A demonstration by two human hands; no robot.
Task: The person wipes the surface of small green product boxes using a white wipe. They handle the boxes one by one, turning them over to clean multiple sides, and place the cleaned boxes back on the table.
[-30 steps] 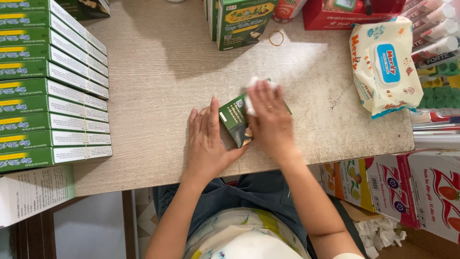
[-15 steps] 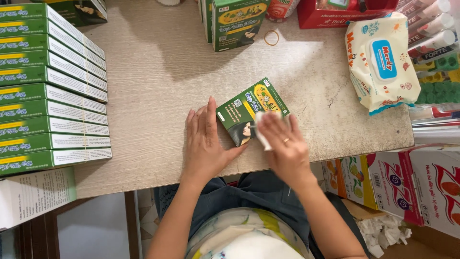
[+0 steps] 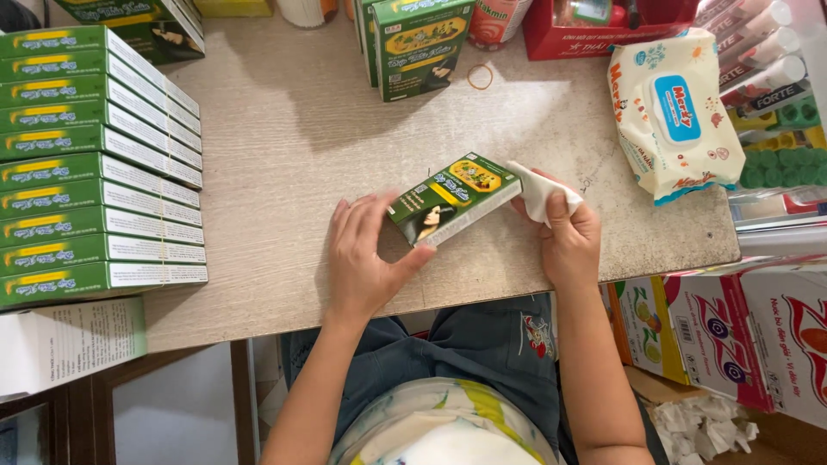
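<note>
Many green boxes [image 3: 95, 164] line beige tabletop [image 3: 284, 129].

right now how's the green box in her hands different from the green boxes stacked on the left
The green box is single, held at a slant between the left hand and the right hand, its printed top face showing. The stacked boxes lie untouched in a neat overlapping row, mostly showing their long sides. A white wipe in the right hand touches the held box; none touches the stack. Both share the same green and yellow look.
</note>
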